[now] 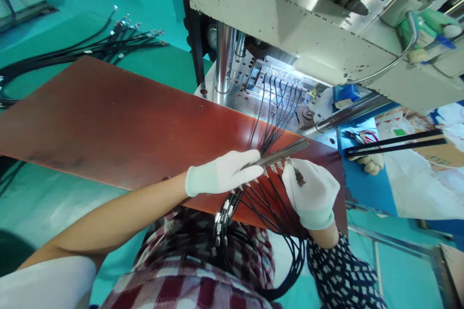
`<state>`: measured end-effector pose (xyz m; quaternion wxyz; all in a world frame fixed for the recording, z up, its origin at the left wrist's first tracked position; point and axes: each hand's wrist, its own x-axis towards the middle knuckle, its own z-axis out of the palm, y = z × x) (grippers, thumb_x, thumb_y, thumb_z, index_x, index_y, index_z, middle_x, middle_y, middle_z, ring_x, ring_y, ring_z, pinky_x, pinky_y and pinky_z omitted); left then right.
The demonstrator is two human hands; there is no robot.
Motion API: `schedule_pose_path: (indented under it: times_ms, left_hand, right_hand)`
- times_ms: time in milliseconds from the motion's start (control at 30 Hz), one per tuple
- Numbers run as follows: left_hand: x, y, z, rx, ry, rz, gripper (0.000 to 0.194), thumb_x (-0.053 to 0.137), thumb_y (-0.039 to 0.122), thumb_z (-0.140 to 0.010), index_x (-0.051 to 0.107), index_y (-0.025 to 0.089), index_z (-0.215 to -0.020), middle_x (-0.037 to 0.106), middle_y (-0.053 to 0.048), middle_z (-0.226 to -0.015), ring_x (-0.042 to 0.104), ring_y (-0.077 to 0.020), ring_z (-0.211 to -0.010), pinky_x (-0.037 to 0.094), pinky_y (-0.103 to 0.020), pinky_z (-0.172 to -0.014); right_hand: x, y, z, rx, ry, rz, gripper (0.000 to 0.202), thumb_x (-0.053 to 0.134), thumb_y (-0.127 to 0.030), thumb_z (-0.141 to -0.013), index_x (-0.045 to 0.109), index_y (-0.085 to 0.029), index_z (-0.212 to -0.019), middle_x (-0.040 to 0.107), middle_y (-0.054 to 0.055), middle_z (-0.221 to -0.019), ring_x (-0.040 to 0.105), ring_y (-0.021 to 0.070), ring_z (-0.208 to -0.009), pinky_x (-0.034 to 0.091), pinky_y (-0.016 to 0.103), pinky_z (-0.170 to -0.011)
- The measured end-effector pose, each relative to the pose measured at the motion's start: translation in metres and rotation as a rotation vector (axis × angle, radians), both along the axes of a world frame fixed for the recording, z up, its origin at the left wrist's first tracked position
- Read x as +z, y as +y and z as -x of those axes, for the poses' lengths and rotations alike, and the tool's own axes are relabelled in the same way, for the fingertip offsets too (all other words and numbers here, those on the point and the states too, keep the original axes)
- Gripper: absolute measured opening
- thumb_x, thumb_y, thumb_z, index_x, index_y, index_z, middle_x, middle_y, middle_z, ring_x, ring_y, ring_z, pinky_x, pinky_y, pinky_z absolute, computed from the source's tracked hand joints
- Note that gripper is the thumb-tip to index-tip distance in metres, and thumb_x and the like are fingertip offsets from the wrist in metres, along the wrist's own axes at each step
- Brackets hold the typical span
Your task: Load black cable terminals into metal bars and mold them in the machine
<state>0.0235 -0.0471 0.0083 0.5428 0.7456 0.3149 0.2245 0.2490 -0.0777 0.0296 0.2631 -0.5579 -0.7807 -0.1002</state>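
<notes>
My left hand (232, 170), in a white glove, is closed round the left part of a long grey metal bar (286, 151). Small metal cable ends (274, 168) sit in a row along the bar's near edge, with thin black cables running down from them. At the bar's right end, my right hand (311, 188), also gloved, has its fingers pinched at a cable end; a dark stain marks the glove. A bundle of black cables (295, 265) hangs over the lap.
Beneath the bar lies a reddish-brown board (145, 125). Beyond it stands a press (275, 19) with a metal fixture (275, 82) holding several cables. More black cables (90, 48) lie back left; pliers (353, 136) rest on a blue surface at right.
</notes>
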Motion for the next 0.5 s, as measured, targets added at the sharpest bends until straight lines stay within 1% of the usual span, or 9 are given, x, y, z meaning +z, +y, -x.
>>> schedule_pose_path:
  times_ms: [100,167,233,267,300,333,400,467,500]
  left_hand:
    - [0.0,0.0,0.0,-0.015,-0.022,0.003,0.034,0.038,0.047,-0.102,0.036,0.02,-0.082,0.04,0.007,-0.065,0.034,-0.0093,-0.058,0.031,-0.026,-0.059]
    - [0.001,-0.001,-0.001,-0.001,-0.032,-0.001,0.035,0.039,0.048,-0.102,0.037,0.02,-0.081,0.039,0.006,-0.066,0.033,-0.0093,-0.059,0.031,-0.026,-0.058]
    - [0.002,-0.001,-0.002,0.027,-0.038,0.022,0.037,0.039,0.049,-0.102,0.037,0.02,-0.08,0.039,0.006,-0.067,0.034,-0.0093,-0.06,0.032,-0.025,-0.058]
    - [0.003,-0.002,-0.002,0.041,-0.044,0.061,0.038,0.039,0.051,-0.101,0.038,0.02,-0.079,0.04,0.005,-0.068,0.036,-0.0093,-0.06,0.033,-0.025,-0.057]
    - [0.003,-0.002,-0.003,0.053,-0.054,0.116,0.039,0.039,0.052,-0.101,0.038,0.02,-0.08,0.041,0.005,-0.069,0.038,-0.0093,-0.06,0.035,-0.024,-0.056]
    - [0.003,-0.003,-0.003,0.063,-0.065,0.171,0.039,0.039,0.054,-0.1,0.038,0.02,-0.08,0.042,0.005,-0.07,0.041,-0.0093,-0.059,0.037,-0.024,-0.055]
    - [0.003,-0.004,-0.003,0.081,-0.08,0.241,0.039,0.04,0.055,-0.099,0.039,0.02,-0.081,0.043,0.005,-0.071,0.045,-0.0094,-0.058,0.039,-0.023,-0.053]
    - [0.002,-0.004,-0.003,0.101,-0.079,0.231,0.039,0.042,0.054,-0.099,0.04,0.02,-0.081,0.042,0.005,-0.069,0.044,-0.0092,-0.057,0.039,-0.023,-0.052]
    - [0.002,-0.004,-0.003,0.11,-0.073,0.212,0.038,0.042,0.053,-0.099,0.04,0.02,-0.081,0.041,0.005,-0.068,0.044,-0.0091,-0.057,0.038,-0.023,-0.053]
  right_hand:
    - [-0.002,0.0,-0.001,-0.001,0.0,0.003,0.024,0.057,-0.02,-0.091,0.065,-0.018,-0.068,0.057,0.0,-0.056,0.049,0.013,-0.054,0.037,0.029,-0.06]
    - [-0.002,-0.001,-0.003,-0.014,0.037,0.043,0.022,0.057,-0.021,-0.092,0.067,-0.019,-0.073,0.061,0.0,-0.06,0.051,0.0135,-0.056,0.039,0.029,-0.061]
    - [-0.001,-0.003,-0.005,-0.027,0.086,0.114,0.014,0.058,-0.024,-0.093,0.071,-0.019,-0.089,0.068,0.001,-0.072,0.057,0.0142,-0.061,0.043,0.029,-0.064]
    - [0.001,-0.005,-0.006,-0.039,0.102,0.126,0.015,0.06,-0.026,-0.093,0.071,-0.019,-0.1,0.071,0.002,-0.081,0.06,0.0151,-0.066,0.045,0.03,-0.067]
    - [0.003,-0.007,-0.005,-0.045,0.105,0.113,0.02,0.062,-0.028,-0.092,0.069,-0.019,-0.108,0.071,0.004,-0.09,0.063,0.0165,-0.071,0.047,0.031,-0.071]
    - [0.006,-0.01,-0.004,-0.044,0.087,0.076,0.024,0.065,-0.03,-0.091,0.069,-0.019,-0.112,0.071,0.006,-0.096,0.064,0.0186,-0.078,0.048,0.033,-0.075]
    - [0.009,-0.017,0.002,-0.021,-0.017,-0.023,0.021,0.069,-0.033,-0.088,0.072,-0.021,-0.106,0.069,0.007,-0.099,0.064,0.0222,-0.085,0.046,0.037,-0.08]
    - [0.01,-0.022,0.011,0.011,-0.145,-0.059,0.011,0.07,-0.033,-0.088,0.075,-0.025,-0.093,0.068,0.006,-0.093,0.061,0.023,-0.086,0.042,0.039,-0.081]
    - [0.01,-0.024,0.016,0.014,-0.195,-0.058,0.009,0.07,-0.033,-0.088,0.076,-0.026,-0.091,0.068,0.004,-0.09,0.06,0.0224,-0.084,0.04,0.039,-0.08]
